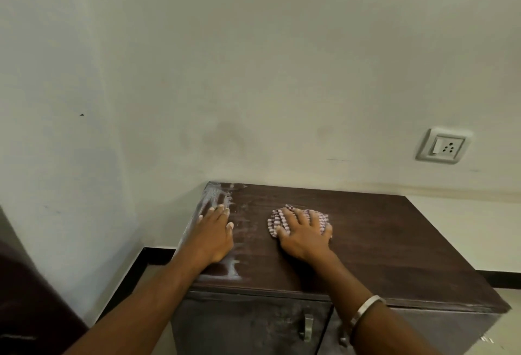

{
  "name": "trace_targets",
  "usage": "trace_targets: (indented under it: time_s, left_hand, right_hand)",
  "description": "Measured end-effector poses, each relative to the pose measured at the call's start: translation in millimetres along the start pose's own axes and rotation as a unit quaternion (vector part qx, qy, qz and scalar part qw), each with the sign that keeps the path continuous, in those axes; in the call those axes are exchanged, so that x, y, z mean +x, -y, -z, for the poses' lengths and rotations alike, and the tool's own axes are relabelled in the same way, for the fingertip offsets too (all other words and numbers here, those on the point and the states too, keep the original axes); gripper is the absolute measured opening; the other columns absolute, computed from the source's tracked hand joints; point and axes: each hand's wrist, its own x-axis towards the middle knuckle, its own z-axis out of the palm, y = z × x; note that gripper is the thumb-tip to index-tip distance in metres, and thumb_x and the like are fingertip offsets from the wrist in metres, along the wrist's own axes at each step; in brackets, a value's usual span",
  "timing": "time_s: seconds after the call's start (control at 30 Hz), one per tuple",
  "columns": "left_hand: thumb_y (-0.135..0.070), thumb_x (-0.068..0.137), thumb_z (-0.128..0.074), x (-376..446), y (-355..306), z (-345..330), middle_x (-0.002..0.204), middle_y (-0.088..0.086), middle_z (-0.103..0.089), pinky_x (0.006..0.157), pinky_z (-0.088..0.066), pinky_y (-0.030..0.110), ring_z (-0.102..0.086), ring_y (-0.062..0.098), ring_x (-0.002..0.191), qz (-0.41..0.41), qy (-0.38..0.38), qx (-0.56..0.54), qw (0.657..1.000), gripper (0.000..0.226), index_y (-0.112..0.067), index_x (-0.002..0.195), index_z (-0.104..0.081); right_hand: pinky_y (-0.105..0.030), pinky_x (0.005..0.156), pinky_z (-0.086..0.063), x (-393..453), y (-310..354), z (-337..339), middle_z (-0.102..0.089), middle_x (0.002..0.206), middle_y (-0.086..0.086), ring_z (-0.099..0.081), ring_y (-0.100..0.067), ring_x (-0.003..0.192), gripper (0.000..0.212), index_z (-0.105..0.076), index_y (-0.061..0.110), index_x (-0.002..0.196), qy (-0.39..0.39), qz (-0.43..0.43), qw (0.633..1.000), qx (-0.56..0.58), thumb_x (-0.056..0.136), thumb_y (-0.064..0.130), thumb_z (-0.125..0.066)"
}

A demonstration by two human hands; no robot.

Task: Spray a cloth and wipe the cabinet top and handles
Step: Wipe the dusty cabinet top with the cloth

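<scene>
The left hand [215, 232] lies flat, grip released, on the dusty left edge of the cabinet top [394, 242]. Just beside it, the right hand [306, 234], fingers spread, presses the striped cloth [277, 218] flat. Below hang two handles [307, 326].

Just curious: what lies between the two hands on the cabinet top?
Head view: only bare cabinet top, streaked whitish, between left hand and right hand.

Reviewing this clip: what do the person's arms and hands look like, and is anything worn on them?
Both forearms are bare, with no sleeves in view and no gloves. The left hand carries no ring or band that shows. The right hand has a plain silver-coloured metal bangle around the wrist. Fingernails look short and unpainted. No watch or markings are visible.
</scene>
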Motion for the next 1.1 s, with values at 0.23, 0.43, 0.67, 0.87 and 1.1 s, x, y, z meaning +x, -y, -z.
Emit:
trace_targets:
  time_s: [0.23, 0.43, 0.67, 0.87, 1.1]
  left_hand:
    - [-0.032, 0.104, -0.024, -17, 9, 11, 0.163, 0.002, -0.009, 0.122, -0.007, 0.040, -0.007, 0.021, 0.150, 0.035, -0.003, 0.002, 0.999, 0.055, -0.014, 0.154, -0.015]
    - [-0.032, 0.104, -0.025, -35, 7, 10, 0.163, 0.003, -0.009, 0.122, -0.007, 0.039, -0.007, 0.021, 0.150, 0.032, -0.001, 0.002, 1.000, 0.054, -0.014, 0.154, -0.016]
    - [-0.032, 0.104, -0.023, -58, 1, 14, 0.163, 0.003, -0.005, 0.121, -0.007, 0.034, -0.003, 0.021, 0.150, 0.026, 0.003, -0.003, 1.000, 0.055, -0.012, 0.154, -0.013]
    - [-0.031, 0.104, -0.024, -70, 11, 14, 0.163, 0.004, -0.005, 0.122, -0.009, 0.035, -0.005, 0.022, 0.150, 0.039, 0.009, -0.001, 0.999, 0.055, -0.012, 0.154, -0.013]
    - [-0.025, 0.105, -0.021, -89, 7, 16, 0.163, 0.010, -0.003, 0.120, 0.001, 0.030, 0.000, 0.022, 0.150, 0.032, 0.013, -0.001, 0.999, 0.053, -0.003, 0.153, -0.010]
  right_hand:
    - [-0.061, 0.111, 0.014, -33, 61, -29, -0.004, 0.163, 0.007, 0.011, -0.025, 0.149, 0.058, -0.011, 0.043, 0.150, 0.009, 0.123, 0.992, 0.009, 0.096, 0.056, -0.028]
    - [-0.057, 0.115, 0.007, -43, 30, -21, -0.011, 0.161, 0.012, 0.004, -0.018, 0.149, 0.058, -0.015, 0.048, 0.148, -0.009, 0.112, 0.994, 0.013, 0.093, 0.062, -0.026]
    - [-0.061, 0.113, 0.011, -57, 40, -22, -0.005, 0.162, 0.009, 0.010, -0.026, 0.149, 0.058, -0.012, 0.044, 0.150, 0.001, 0.059, 0.998, 0.024, 0.096, 0.056, -0.027]
    - [-0.056, 0.115, 0.010, -91, 46, -29, -0.009, 0.161, 0.012, 0.008, -0.019, 0.149, 0.056, -0.013, 0.047, 0.148, 0.004, 0.155, 0.988, 0.004, 0.095, 0.058, -0.028]
    - [-0.058, 0.115, 0.009, -87, 36, -21, -0.010, 0.161, 0.013, 0.007, -0.020, 0.149, 0.056, -0.015, 0.048, 0.147, 0.026, 0.131, 0.991, 0.003, 0.094, 0.058, -0.029]
